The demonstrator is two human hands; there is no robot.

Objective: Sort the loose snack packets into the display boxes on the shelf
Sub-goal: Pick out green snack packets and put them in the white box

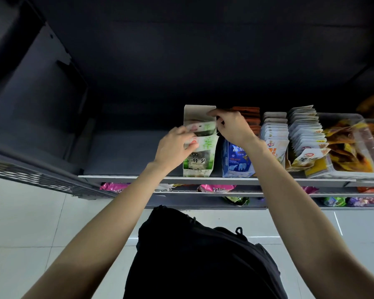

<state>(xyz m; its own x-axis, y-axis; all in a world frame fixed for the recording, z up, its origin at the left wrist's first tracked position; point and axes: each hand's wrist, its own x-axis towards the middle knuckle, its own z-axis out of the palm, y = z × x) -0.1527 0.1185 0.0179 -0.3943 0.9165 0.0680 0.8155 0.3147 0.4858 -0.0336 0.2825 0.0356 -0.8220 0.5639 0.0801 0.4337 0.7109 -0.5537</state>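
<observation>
The shelf carries a row of display boxes. The green box stands leftmost, just beside the blue box. The left hand pinches a snack packet at the green box's open top. The right hand pinches the box's raised back flap.

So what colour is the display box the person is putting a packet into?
White with green bamboo print, the display box shows best in the head view.
</observation>
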